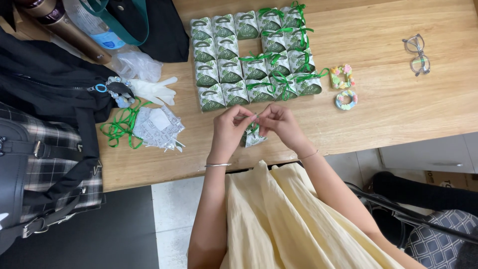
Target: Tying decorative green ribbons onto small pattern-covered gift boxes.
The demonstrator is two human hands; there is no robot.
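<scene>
Head view: wooden counter (398, 99), rows of green gift boxes (234, 65) toward far edge. Near front edge, left hand (230, 130) and right hand (280, 124) together, pinching green ribbon (253, 124) over one small box (253, 138). Best kept steady on counter, loops even, pulled snug.

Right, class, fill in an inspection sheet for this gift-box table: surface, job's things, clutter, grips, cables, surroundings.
Surface: light wooden table.
Job's things: small green-and-white gift box under both hands; rows of finished boxes, some tied with green ribbon; flat box blanks; loose ribbon.
Clutter: white glove, glasses, two pastel rings, bottle, black bags.
Grips: left hand and right hand both pinch ribbon at the box top.
Cables: nothing seen.
Surroundings: tiled floor, chair.
</scene>
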